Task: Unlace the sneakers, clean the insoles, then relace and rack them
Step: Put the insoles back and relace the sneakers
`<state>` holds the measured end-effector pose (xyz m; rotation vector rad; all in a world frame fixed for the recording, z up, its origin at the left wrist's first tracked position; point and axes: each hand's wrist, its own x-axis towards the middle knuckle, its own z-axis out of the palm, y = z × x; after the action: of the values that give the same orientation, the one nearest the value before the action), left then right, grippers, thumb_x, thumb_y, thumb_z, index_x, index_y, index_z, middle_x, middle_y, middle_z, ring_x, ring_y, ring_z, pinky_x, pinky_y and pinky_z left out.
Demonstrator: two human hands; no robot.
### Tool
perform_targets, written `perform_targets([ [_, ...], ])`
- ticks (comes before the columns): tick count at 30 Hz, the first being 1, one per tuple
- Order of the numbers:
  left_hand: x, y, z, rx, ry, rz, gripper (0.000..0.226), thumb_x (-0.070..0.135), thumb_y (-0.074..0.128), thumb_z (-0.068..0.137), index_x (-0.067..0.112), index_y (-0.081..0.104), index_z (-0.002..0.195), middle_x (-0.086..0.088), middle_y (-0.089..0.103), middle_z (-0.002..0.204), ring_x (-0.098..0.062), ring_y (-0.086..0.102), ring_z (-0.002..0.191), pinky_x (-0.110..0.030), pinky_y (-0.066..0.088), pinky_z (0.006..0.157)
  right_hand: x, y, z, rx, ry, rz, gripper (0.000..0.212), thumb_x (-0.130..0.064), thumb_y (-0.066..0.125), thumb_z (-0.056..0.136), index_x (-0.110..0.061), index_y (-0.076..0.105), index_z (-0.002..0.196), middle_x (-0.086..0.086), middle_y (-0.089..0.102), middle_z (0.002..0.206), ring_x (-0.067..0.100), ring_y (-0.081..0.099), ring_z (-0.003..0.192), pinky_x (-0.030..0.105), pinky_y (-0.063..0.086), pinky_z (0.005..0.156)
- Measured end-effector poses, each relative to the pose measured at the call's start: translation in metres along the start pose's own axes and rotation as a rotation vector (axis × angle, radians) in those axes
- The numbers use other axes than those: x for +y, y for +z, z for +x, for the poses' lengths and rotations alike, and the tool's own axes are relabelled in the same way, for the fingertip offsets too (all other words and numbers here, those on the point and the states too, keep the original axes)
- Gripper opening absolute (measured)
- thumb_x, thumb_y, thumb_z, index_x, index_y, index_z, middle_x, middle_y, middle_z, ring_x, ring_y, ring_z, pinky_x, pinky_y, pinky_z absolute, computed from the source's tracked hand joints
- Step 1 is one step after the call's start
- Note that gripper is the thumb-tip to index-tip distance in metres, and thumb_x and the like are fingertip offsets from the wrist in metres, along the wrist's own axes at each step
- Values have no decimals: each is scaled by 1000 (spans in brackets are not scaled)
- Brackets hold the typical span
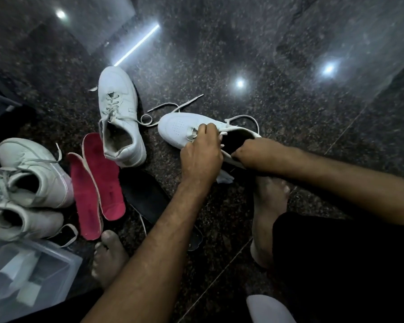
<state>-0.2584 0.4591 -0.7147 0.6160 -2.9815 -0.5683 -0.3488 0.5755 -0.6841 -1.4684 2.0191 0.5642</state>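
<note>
In the head view, a white leather sneaker with loose white laces point(184, 129) lies on its side on the floor, toe pointing to the left. The left hand point(202, 155) has its fingers curled over the tongue and lace area and grips it there. The right hand point(250, 151) is pushed into the dark opening of the same sneaker, so whether its fingers are apart or together I cannot tell. The floor is dark speckled polished stone point(289, 101) that reflects ceiling lights. Left of the hands stand a second white sneaker point(119, 117), two red foam insoles point(96, 180), a black insole point(145, 197), two more pale sneakers point(26, 187) and a clear plastic box point(56, 259). Two bare feet rest near the forearms.
</note>
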Motion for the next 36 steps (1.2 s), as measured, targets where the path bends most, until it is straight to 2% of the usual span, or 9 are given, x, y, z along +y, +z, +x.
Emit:
perform_targets([
  [4, 1, -1, 1, -35, -24, 0, 27, 36, 40, 105, 13, 52, 110, -7, 58, 110, -41, 63, 86, -41, 30, 59, -5, -16, 12, -263, 148, 64, 32, -22, 46, 100, -18, 62, 127, 4, 63, 128, 25, 60, 118, 35, 47, 84],
  [7, -1, -2, 1, -52, -25, 22, 28, 38, 38, 105, 14, 52, 112, -6, 58, 112, -40, 64, 88, -41, 30, 59, -15, -1, 10, -20, 195, 28, 28, -20, 43, 100, -19, 67, 115, 1, 67, 115, 22, 66, 105, 31, 41, 68],
  [10, -4, -3, 2, -33, -30, 16, 28, 37, 40, 105, 14, 53, 112, -6, 58, 113, -39, 64, 88, -40, 31, 60, -6, 15, 1, 206, 119, 23, 28, -21, 41, 100, -19, 67, 111, 3, 63, 108, 24, 65, 96, 35, 43, 72],
  [15, -5, 1, -3, 22, -34, -106, 21, 33, 48, 103, 13, 56, 105, -6, 59, 108, -36, 62, 86, -40, 33, 61, -10, 24, 1, 233, 111, 32, 28, -20, 40, 99, -18, 65, 110, 4, 66, 110, 24, 64, 102, 36, 44, 85],
  [20, -10, -2, 4, 37, -28, -197, 17, 29, 53, 100, 13, 57, 102, -7, 60, 106, -36, 61, 91, -45, 41, 68, 4, 11, -1, 220, 137, 333, 26, -31, 43, 91, -23, 67, 97, 4, 70, 98, 28, 67, 91, 33, 47, 67],
  [22, -12, -4, 10, 58, -27, -185, 16, 30, 51, 100, 15, 56, 102, -6, 60, 107, -37, 61, 92, -45, 40, 66, 4, 12, -9, 454, 194, 579, 43, -43, 34, 82, -24, 69, 98, 5, 69, 98, 29, 65, 89, 35, 51, 68],
  [25, -16, -10, 21, 89, -29, -164, 14, 29, 49, 100, 17, 55, 103, -4, 58, 109, -39, 61, 91, -42, 34, 63, 10, 23, -8, 783, 339, 510, 31, -30, 47, 89, -17, 64, 110, 9, 59, 105, 32, 56, 96, 40, 50, 78],
  [33, -21, -2, 18, 96, -124, -469, 32, 26, 64, 94, 8, 54, 119, -10, 53, 122, -30, 62, 102, -44, 51, 84, 1, 27, 4, 464, 404, 672, 26, -29, 46, 84, -21, 64, 101, 9, 71, 96, 35, 67, 91, 43, 55, 73],
  [36, -24, 11, -2, 70, -200, -523, 44, 24, 70, 91, -2, 51, 120, -20, 48, 125, -32, 57, 111, -42, 46, 98, 2, 28, 5, 539, 413, 675, 23, -29, 46, 86, -24, 63, 100, 5, 68, 98, 32, 65, 91, 43, 54, 74],
])
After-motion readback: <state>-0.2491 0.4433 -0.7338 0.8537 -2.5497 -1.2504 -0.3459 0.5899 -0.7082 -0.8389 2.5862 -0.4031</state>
